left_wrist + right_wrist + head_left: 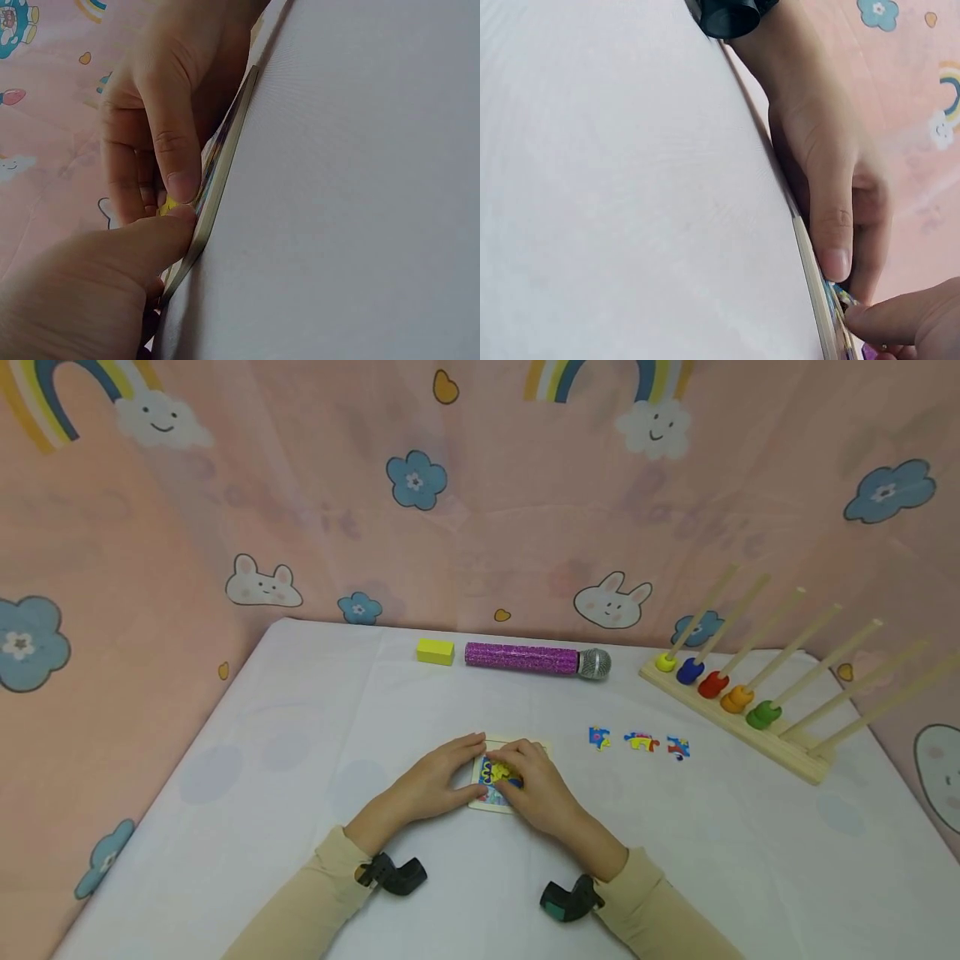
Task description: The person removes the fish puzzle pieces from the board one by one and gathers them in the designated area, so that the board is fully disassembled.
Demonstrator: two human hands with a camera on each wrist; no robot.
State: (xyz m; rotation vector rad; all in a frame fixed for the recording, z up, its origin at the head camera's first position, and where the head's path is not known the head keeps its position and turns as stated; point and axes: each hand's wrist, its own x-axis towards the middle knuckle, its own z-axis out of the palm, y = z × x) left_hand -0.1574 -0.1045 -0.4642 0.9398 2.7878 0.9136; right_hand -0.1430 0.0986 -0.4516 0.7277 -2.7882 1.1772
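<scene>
A small wooden jigsaw board [491,807] with a colourful picture lies on the white-covered table, between both hands. My left hand [433,781] holds the board's left side, its thumb at the rim; in the left wrist view that thumb [161,236] lies on the board's edge. From the right, my right hand [543,789] reaches over the board and pinches a yellow puzzle piece [169,204] between thumb and fingers, low over the picture. The hands cover much of the board. Three loose puzzle pieces [642,742] lie in a row to the right.
A yellow block [435,652] and a purple glitter microphone [521,658] lie at the back of the table. On the right stands a wooden peg rack [735,720] with coloured beads and tall, leaning rods. A pink patterned cloth [495,527] hangs behind.
</scene>
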